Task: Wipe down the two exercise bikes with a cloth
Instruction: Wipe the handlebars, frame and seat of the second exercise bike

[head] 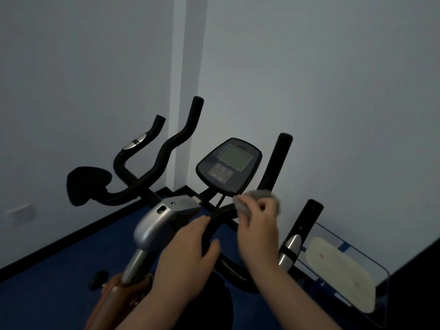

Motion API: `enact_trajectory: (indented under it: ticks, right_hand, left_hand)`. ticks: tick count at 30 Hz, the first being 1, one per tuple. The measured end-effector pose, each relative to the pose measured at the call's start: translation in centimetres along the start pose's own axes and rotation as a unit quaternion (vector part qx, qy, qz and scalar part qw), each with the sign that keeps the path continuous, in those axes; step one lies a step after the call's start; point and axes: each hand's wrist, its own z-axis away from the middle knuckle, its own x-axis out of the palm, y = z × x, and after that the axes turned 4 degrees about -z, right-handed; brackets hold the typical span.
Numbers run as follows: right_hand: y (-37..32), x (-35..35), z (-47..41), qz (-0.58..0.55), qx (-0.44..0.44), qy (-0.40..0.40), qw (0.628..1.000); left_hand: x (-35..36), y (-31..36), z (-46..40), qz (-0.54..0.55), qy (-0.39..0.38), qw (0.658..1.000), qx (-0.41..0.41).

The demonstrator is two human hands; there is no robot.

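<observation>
Gripping the handlebar [215, 225], left hand [188, 253]; right hand [258, 225] clutches cloth [257, 197].

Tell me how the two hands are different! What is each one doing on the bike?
The left hand grips the curved black handlebar and carries no cloth, while the right hand clutches a crumpled grey cloth just below the dark oval console. The left hand looks sharp and steady; the right hand is blurred. Both are bare and reach over the same bike.
</observation>
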Motion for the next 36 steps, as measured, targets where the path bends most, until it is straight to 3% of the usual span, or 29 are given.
enact_trajectory:
  ticks: [3, 4, 8, 12, 16, 18, 20, 22, 26, 29, 33, 36]
  right_hand:
    - [-0.8, -0.8, -0.3, -0.096, 0.005, -0.079, 0.992]
    - [-0.6, -1.7, -1.4, -0.102, 0.007, -0.073, 0.992]
    - [1.0, -4.4, -5.2, -0.075, 0.044, 0.059, 0.994]
    - [0.1, -0.8, -1.7, -0.025, 0.031, 0.017, 0.999]
    - [-0.5, -1.0, -0.5, -0.117, 0.001, -0.110, 0.987]
    - [-0.5, -3.1, -3.3, -0.139, 0.007, -0.039, 0.990]
    - [-0.5, -5.3, -7.2, -0.156, 0.017, 0.126, 0.979]
    - [-0.7, -6.6, -10.4, -0.165, 0.027, 0.231, 0.958]
    - [0.0, -3.9, -11.1, -0.128, 0.080, 0.204, 0.967]
    - [0.3, -1.0, -6.4, -0.179, 0.124, 0.183, 0.959]
    - [0.9, -0.7, -3.4, -0.182, 0.066, 0.111, 0.975]
    - [0.8, -3.5, -7.4, -0.148, 0.025, 0.179, 0.972]
  left_hand:
    - [-0.6, 0.0, 0.1, 0.078, 0.001, 0.996, -0.032]
    - [-0.6, -0.1, 0.3, 0.074, -0.002, 0.997, -0.030]
    - [-0.2, -0.3, 0.6, 0.046, 0.009, 0.998, -0.033]
    - [-0.2, -0.2, 0.6, 0.033, 0.003, 0.999, -0.026]
    - [-0.3, -0.2, 0.6, 0.030, -0.001, 0.999, -0.023]
    - [-0.3, -0.2, 0.6, 0.028, 0.005, 0.999, -0.024]
    - [-0.2, -0.2, 0.7, 0.028, 0.010, 0.999, -0.019]
    - [-0.2, -0.1, 0.7, 0.024, 0.013, 0.999, -0.016]
    - [-0.2, -0.1, 0.7, 0.023, 0.024, 0.999, -0.023]
    - [-0.1, -0.1, 0.6, 0.023, 0.026, 0.999, -0.020]
    - [0.0, -0.3, 0.6, 0.022, 0.027, 0.999, -0.024]
    - [0.1, -0.2, 0.7, 0.014, 0.032, 0.999, -0.024]
